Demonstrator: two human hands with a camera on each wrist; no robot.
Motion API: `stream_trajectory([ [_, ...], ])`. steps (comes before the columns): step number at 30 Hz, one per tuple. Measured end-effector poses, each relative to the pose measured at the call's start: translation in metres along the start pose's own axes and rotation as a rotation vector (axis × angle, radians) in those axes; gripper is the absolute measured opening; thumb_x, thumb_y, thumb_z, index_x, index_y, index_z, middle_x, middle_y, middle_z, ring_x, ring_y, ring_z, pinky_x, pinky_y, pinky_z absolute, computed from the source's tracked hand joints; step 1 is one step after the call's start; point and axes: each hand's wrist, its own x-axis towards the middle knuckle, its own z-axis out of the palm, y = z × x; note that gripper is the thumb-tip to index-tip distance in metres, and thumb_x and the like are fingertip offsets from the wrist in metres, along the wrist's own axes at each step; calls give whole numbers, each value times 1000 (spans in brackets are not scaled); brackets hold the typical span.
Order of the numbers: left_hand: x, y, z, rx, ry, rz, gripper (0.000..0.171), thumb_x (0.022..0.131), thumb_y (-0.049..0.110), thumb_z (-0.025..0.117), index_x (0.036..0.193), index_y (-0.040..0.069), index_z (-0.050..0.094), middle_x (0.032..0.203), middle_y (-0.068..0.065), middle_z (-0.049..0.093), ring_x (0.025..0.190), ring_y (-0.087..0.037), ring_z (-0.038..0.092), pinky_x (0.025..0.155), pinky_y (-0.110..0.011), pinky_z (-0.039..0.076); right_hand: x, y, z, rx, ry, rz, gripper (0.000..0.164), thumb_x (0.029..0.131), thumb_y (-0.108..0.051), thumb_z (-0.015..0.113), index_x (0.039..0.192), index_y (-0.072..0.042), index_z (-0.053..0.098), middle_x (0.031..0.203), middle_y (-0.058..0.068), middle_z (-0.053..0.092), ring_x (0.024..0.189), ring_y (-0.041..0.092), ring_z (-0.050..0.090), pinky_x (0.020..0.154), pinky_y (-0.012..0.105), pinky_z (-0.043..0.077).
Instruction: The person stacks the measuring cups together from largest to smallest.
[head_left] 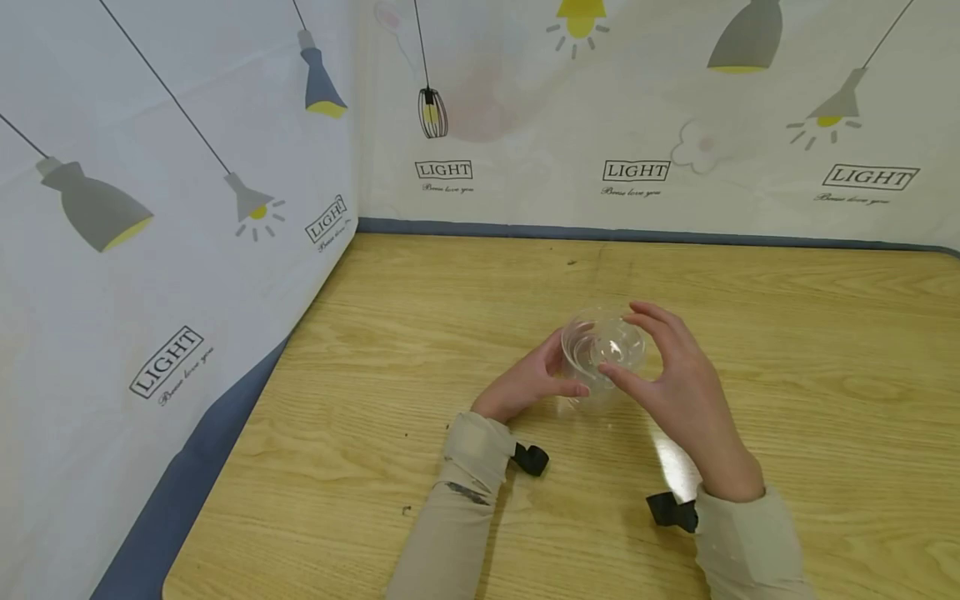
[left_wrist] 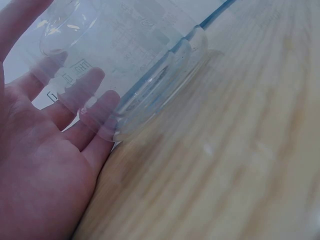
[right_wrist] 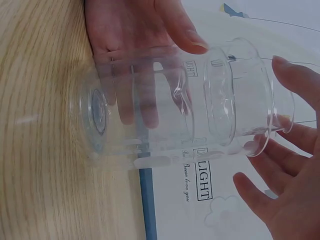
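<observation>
A see-through cylindrical container (head_left: 577,367), like a clear cup, stands upright on the wooden table, with rounded ridges near its base in the left wrist view. My left hand (head_left: 525,379) holds it from the left; its fingers (right_wrist: 150,115) show through the wall and the thumb lies along the near side. On top sits a second clear piece (right_wrist: 252,110) with a round, flared rim. My right hand (head_left: 678,367) is around this upper piece, thumb on the near side and fingertips at the far edge. How the two clear pieces join cannot be told.
The wooden table (head_left: 360,350) carries a bright reflection near the right wrist. Behind and to the left stand white curtains (head_left: 525,183) printed with lamps and the word LIGHT. Black straps (head_left: 531,459) hang from both wrists beside the beige sleeves.
</observation>
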Motion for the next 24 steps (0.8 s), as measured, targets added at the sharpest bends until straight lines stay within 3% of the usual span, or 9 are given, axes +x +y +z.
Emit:
stream_trajectory([
  [24, -1, 0, 0, -24, -7, -1, 88, 80, 11, 66, 144, 26, 8, 143, 15, 21, 129, -4, 22, 101, -28, 25, 0, 3, 5, -5, -24, -1, 59, 74, -32, 73, 122, -7, 51, 135, 4, 38, 121, 26, 36, 88, 48, 36],
])
